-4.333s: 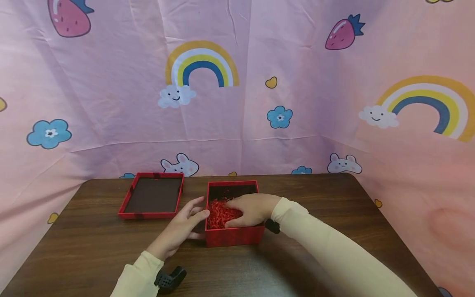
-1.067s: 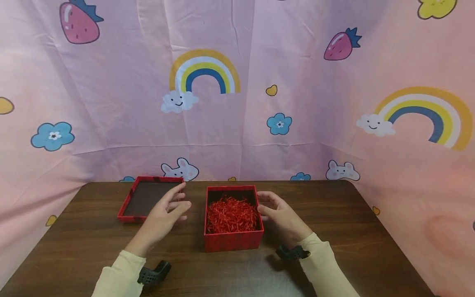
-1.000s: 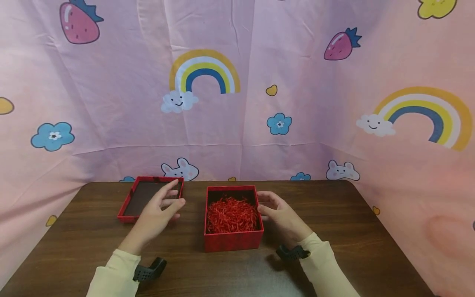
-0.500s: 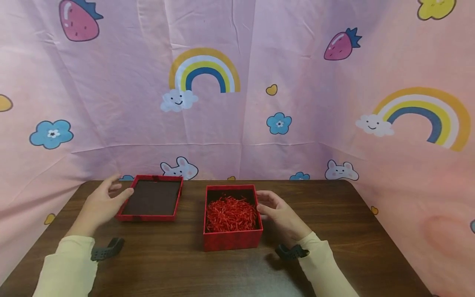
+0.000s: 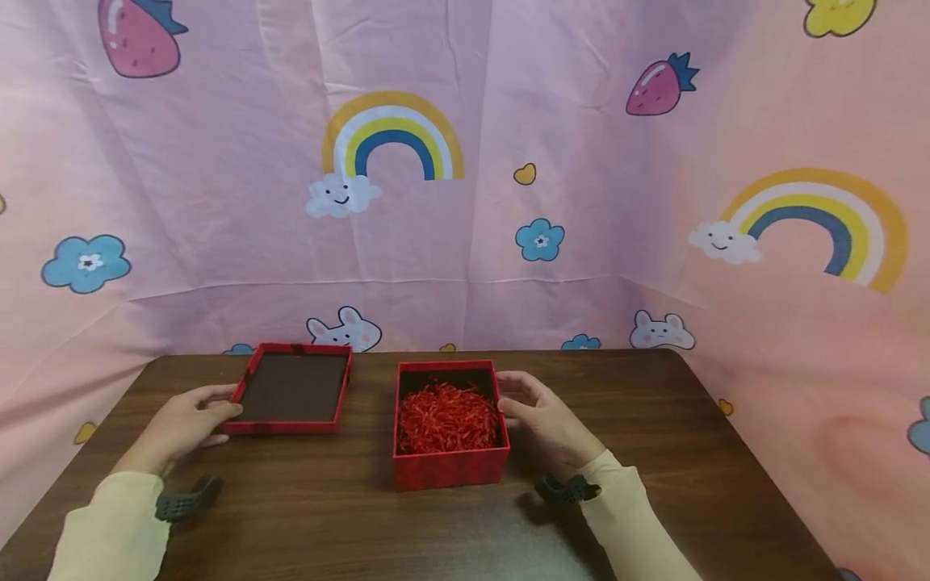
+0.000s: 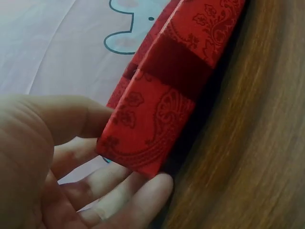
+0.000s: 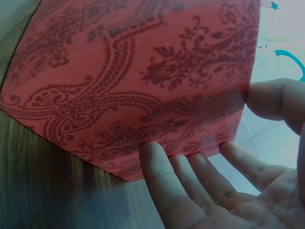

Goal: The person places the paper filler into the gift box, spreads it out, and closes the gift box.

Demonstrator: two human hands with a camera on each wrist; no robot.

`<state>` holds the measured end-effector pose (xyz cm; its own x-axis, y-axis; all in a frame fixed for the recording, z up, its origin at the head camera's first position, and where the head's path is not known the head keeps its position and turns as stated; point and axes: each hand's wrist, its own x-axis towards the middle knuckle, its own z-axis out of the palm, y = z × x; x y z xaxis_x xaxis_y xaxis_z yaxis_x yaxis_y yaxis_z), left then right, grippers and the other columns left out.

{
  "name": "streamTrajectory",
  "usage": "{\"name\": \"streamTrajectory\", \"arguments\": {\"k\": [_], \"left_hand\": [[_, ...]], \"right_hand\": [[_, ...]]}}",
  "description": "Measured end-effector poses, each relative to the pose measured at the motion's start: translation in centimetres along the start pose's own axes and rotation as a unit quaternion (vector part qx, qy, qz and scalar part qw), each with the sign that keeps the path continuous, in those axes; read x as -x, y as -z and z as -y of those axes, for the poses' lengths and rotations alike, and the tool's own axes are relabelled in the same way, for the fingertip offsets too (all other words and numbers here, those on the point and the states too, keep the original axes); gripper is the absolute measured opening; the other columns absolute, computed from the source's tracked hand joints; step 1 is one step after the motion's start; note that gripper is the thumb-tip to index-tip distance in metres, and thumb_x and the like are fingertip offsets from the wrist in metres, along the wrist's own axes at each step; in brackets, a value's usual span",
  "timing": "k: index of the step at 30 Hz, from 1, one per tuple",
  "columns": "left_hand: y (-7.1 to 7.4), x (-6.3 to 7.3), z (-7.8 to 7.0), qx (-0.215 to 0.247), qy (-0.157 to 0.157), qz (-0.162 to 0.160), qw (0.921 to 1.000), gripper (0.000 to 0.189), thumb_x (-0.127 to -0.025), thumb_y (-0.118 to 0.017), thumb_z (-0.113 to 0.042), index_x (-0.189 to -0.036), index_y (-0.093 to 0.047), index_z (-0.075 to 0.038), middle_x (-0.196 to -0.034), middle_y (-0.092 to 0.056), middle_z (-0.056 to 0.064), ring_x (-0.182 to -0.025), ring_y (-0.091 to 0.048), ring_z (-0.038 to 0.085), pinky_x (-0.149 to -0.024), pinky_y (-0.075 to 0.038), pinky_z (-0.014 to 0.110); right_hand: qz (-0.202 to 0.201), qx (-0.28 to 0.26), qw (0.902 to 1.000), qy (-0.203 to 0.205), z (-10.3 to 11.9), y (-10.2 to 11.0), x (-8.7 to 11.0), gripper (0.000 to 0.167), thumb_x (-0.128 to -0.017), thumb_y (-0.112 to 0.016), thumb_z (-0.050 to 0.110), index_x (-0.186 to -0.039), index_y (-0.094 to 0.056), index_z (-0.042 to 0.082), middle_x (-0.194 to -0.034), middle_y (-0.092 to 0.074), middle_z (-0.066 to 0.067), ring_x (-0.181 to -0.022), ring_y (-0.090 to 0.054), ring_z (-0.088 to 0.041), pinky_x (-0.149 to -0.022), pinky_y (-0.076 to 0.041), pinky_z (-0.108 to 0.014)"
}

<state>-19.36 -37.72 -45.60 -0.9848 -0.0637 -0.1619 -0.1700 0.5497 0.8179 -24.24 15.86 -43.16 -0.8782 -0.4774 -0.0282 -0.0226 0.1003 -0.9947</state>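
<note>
Left hand: my left hand [image 5: 183, 420] is reaching the near left corner of the lid [image 5: 291, 389], thumb on top and fingers [image 6: 143, 195] curling under it, gripping that corner.
Lid: it is lying inside up on the worktop [image 5: 349, 516], left of the box [image 5: 448, 464].
Right hand: my right hand [image 5: 541, 418] is resting open, straight fingers [image 7: 167, 186] touching the box's right wall.
Box: it is sitting mid-worktop, open, holding red paper shreds [image 5: 446, 415].
Backdrop: a pink cartoon cloth [image 5: 218, 202] is hanging behind.
</note>
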Motion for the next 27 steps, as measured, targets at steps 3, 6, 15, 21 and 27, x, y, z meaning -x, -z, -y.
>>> {"name": "streamTrajectory", "arguments": {"k": [3,6,15,21,27], "left_hand": [[0.1,0.1,0.3,0.017,0.005,0.002,0.9998,0.065,-0.107,-0.058,-0.025,-0.153,-0.034,0.013,-0.141,-0.049,0.040,-0.093,-0.066,0.003,-0.079,-0.063,0.032],[0.2,0.1,0.5,0.044,0.023,0.024,0.9985,0.073,-0.107,-0.059,-0.033,-0.156,-0.029,0.010,-0.151,-0.038,0.040,-0.096,-0.065,-0.001,-0.084,-0.062,0.033],[0.2,0.4,0.5,0.161,0.033,0.109,0.9804,0.085,-0.106,-0.060,-0.034,-0.164,-0.009,0.002,-0.165,-0.003,0.036,-0.107,-0.052,-0.011,-0.100,-0.057,0.039],[0.2,0.2,-0.4,0.195,0.029,0.099,0.9754,0.083,-0.107,-0.060,-0.026,-0.163,-0.006,0.004,-0.166,-0.001,0.034,-0.100,-0.052,-0.017,-0.099,-0.057,0.038],[-0.5,0.6,-2.5,0.254,-0.010,0.068,0.9648,0.085,-0.105,-0.064,-0.019,-0.163,-0.007,0.005,-0.139,-0.049,0.004,-0.103,-0.060,-0.012,-0.094,-0.059,0.035]], "right_hand": [[0.009,0.000,1.0000,0.003,-0.1,-0.1,-0.1,0.051,-0.104,-0.063,0.012,-0.151,-0.045,0.007,-0.152,-0.047,-0.019,-0.130,-0.057,-0.033,-0.100,-0.056,-0.047],[0.011,0.000,0.9999,0.006,-0.2,-0.1,0.0,0.051,-0.104,-0.062,0.012,-0.152,-0.045,0.007,-0.153,-0.047,-0.020,-0.130,-0.057,-0.035,-0.101,-0.056,-0.048],[0.008,0.008,0.9999,-0.002,-0.2,0.3,0.2,0.051,-0.104,-0.063,0.015,-0.152,-0.045,0.009,-0.153,-0.049,-0.018,-0.132,-0.056,-0.036,-0.101,-0.056,-0.047],[0.014,0.003,0.9998,-0.017,0.1,0.6,0.1,0.055,-0.104,-0.064,0.020,-0.154,-0.044,0.011,-0.154,-0.047,-0.015,-0.133,-0.055,-0.032,-0.103,-0.054,-0.045],[0.014,0.009,0.9998,-0.013,-0.1,0.5,0.0,0.056,-0.103,-0.066,0.020,-0.154,-0.044,0.010,-0.155,-0.047,-0.017,-0.132,-0.056,-0.033,-0.102,-0.055,-0.045]]}}
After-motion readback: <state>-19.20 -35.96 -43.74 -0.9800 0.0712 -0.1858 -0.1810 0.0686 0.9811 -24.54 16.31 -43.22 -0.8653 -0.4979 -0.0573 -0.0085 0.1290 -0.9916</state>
